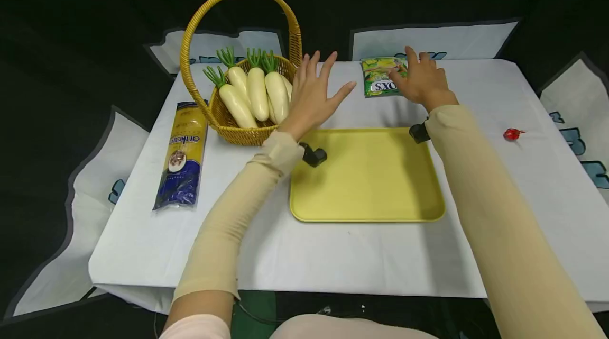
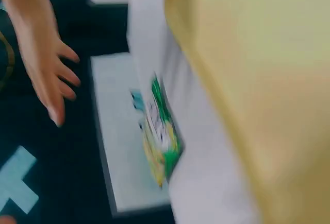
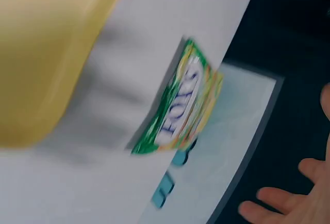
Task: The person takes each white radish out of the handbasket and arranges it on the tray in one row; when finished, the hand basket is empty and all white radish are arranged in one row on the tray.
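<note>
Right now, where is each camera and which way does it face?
Head: on the head, facing forward and down at basket and tray; left hand, right hand and sleeves show.
Left wrist: worn there, facing past the tray to the green packet; the right hand shows at left.
Right wrist: worn there, facing the green packet, tray at left; right hand partly shows.
Both wrist views share tray and green packet.

Head view high, forward-down; wrist views nearer, tray and green packet in both.
</note>
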Available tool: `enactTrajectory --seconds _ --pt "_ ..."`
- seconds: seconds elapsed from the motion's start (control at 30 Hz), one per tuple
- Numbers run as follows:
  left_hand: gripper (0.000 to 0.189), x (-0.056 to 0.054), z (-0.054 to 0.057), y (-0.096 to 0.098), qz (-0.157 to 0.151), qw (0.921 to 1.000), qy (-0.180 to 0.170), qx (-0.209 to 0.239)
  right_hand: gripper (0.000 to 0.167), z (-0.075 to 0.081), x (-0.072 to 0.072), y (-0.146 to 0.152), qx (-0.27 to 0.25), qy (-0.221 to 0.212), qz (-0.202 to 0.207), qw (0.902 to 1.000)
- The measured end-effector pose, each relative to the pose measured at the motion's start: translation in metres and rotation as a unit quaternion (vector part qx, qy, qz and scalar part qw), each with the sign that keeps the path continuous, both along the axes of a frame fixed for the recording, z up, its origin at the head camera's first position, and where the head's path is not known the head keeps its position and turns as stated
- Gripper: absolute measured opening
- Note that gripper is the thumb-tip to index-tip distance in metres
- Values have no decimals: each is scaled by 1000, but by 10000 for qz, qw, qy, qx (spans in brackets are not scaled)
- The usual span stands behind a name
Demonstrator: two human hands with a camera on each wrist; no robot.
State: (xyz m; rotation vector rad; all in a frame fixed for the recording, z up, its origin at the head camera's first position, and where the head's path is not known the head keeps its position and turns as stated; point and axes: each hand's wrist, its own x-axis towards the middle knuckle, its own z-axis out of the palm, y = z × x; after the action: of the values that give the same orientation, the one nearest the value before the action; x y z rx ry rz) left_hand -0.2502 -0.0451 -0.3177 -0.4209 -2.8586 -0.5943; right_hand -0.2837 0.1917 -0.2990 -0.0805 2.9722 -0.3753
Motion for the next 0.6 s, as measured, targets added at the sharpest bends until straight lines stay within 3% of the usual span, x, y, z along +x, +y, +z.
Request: enactTrajectory --seconds 0.1,0.2,0.3,0.47,0.6 --pt "64 30 -14 -18 170 9944 227 1021 82 -3 2 -10 -266 30 142 9995" --pt "56 54 -28 -41 618 9787 577 1870 83 -6 6 -22 -864 -43 333 9957" --pt "56 70 -42 -64 1293 9614 907 2255 84 -10 11 -38 -1576 -203 523 9859" --pt "72 80 -67 -94 2493 9349 1109 2268 78 -23 23 -71 -2398 -291 1016 9651" --pt "79 78 -87 -101 3032 9095 868 2707 70 -34 34 -96 -2937 -188 1348 9462"
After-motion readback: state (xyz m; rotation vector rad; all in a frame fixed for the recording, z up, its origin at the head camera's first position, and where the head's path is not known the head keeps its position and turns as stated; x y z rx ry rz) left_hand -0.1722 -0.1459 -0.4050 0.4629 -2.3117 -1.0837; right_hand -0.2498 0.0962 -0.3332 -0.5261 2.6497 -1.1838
